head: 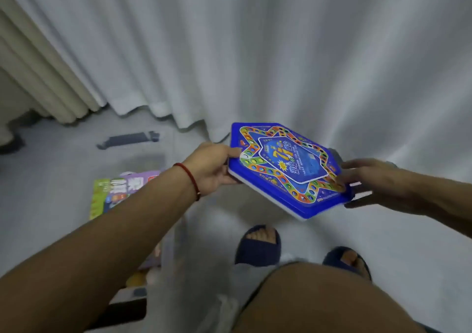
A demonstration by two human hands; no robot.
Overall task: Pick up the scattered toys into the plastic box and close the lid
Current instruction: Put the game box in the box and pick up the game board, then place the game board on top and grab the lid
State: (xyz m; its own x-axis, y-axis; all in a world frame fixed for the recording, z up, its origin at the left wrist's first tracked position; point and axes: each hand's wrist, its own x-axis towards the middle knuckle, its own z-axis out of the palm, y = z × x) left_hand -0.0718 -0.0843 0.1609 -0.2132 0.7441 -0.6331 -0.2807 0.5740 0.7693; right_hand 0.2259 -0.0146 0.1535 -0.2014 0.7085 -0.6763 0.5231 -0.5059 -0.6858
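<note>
Blue hexagonal game board [287,166], held in the air above the grey floor [51,159], tilted. Left hand [212,169] grips its left edge; right hand [367,179] clasps its right edge. Clear plastic box [163,230] lower left.

large yellow "7" on the blue game board [286,169]

One game board [286,166], two hands, two slippers.

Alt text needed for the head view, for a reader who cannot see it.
Both hands hold a blue hexagonal game board above the floor, left hand at its left edge, right hand at its right. A purple and green game box lies lower left.
</note>
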